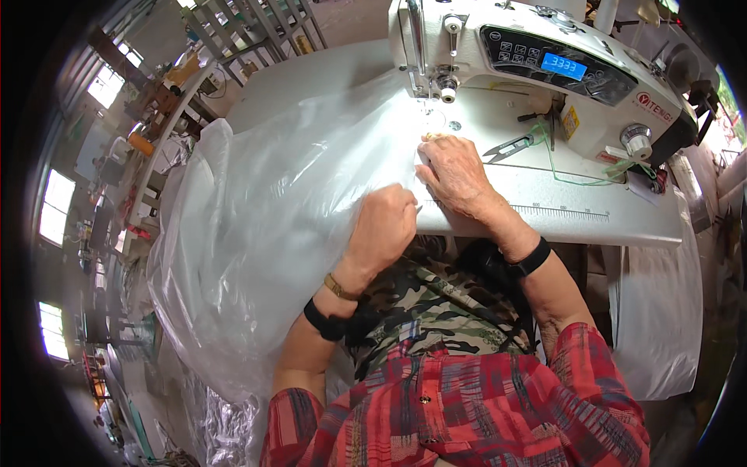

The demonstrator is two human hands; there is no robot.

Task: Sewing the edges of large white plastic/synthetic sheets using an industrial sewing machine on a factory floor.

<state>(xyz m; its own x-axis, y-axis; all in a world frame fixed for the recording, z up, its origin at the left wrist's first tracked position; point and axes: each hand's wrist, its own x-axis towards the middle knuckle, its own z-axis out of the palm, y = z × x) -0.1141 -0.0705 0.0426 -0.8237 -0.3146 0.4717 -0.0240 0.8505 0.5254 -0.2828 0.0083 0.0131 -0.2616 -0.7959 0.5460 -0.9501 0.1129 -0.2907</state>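
A large sheet of clear plastic film (288, 194) spreads over the left of the table and hangs off its front edge. My left hand (384, 227) is closed in a fist on the film's right edge, near the table front. Just ahead and to the right, my right hand (455, 171) has its fingers curled down and pressed together on the same edge, close in front of the needle area. The white sewing machine (467, 47) stands over that spot, its needle and presser foot washed out by bright light. What lies under my fingertips is hidden.
Thread snips (510, 148) lie right of my right hand, with green thread (554, 167) and a dark-handled screwdriver (537, 117) near them. A ruler scale (545, 210) runs along the table's front edge. More plastic film (657, 303) hangs at the right. A slatted chair (249, 31) stands behind.
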